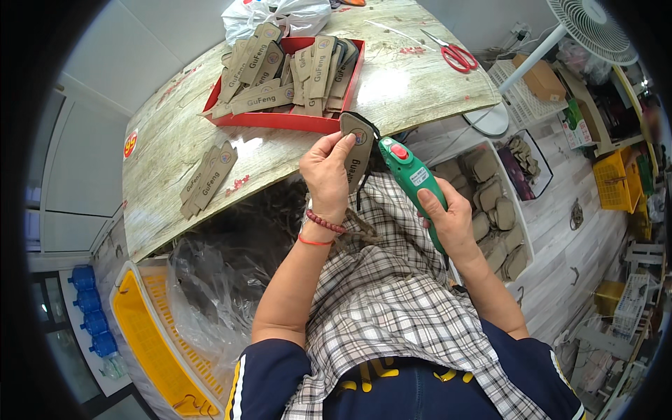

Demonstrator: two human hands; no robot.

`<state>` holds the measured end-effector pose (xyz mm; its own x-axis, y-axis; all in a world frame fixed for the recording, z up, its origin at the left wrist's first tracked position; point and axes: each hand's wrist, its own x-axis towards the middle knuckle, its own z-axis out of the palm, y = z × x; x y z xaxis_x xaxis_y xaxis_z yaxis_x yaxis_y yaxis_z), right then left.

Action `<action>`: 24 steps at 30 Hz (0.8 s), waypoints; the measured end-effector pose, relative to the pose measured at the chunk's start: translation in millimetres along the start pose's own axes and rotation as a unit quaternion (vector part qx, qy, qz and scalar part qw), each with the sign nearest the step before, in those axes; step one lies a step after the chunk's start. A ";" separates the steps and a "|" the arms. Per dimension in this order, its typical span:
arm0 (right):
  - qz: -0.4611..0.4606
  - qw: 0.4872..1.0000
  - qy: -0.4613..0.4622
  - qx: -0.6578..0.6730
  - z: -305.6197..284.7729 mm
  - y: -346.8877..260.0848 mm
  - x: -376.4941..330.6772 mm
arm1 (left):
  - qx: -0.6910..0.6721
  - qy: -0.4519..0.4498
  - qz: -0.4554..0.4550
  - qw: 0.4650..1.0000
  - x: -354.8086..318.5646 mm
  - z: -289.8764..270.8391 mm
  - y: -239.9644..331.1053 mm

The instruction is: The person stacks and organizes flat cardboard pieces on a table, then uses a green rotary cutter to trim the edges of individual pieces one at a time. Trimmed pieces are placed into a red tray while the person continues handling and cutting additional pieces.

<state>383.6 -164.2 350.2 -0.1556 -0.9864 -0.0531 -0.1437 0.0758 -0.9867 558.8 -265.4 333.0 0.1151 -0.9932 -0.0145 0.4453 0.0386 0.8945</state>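
Observation:
My left hand pinches a beige fabric strip with a rounded top and dark edging, held upright just past the table's near edge. My right hand is wrapped round a green handheld electric trimmer with a red switch. The trimmer's narrow dark head is right beside the strip's upper right edge; whether they touch I cannot tell. Behind my left hand, a shallow red box is heaped with similar printed strips. A few more strips lie overlapped on the table to the left.
Red-handled scissors lie at the table's far right, near a white fan. A white bin of beige pieces stands on the floor to my right. Left of my lap are a clear plastic bag and a yellow basket.

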 end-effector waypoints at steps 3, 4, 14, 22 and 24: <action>0.004 1.000 -0.004 0.000 0.7 -2.4 -0.7 | 0.037 -0.001 0.008 0.999 0.7 -0.6 6.3; 0.003 1.000 -0.008 -0.001 0.4 -2.9 -0.7 | 0.050 -0.004 0.014 0.999 1.4 -2.3 6.9; -0.010 1.000 -0.023 -0.005 -1.9 -2.2 0.4 | 0.174 -0.091 0.039 0.980 7.2 -21.4 5.6; -0.015 0.999 -0.028 0.005 -3.6 -3.1 2.3 | 0.203 -0.156 0.009 0.967 6.4 -26.1 10.7; -0.008 1.000 -0.028 0.007 -4.2 -4.7 1.8 | 0.209 -0.170 -0.009 0.963 7.6 -27.6 16.5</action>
<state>379.9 -165.7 355.4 -0.0982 -0.9941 -0.0462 -0.1313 0.0590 -0.9896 591.5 -269.3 335.3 -0.2189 -0.9744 0.0519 0.0408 0.0440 0.9982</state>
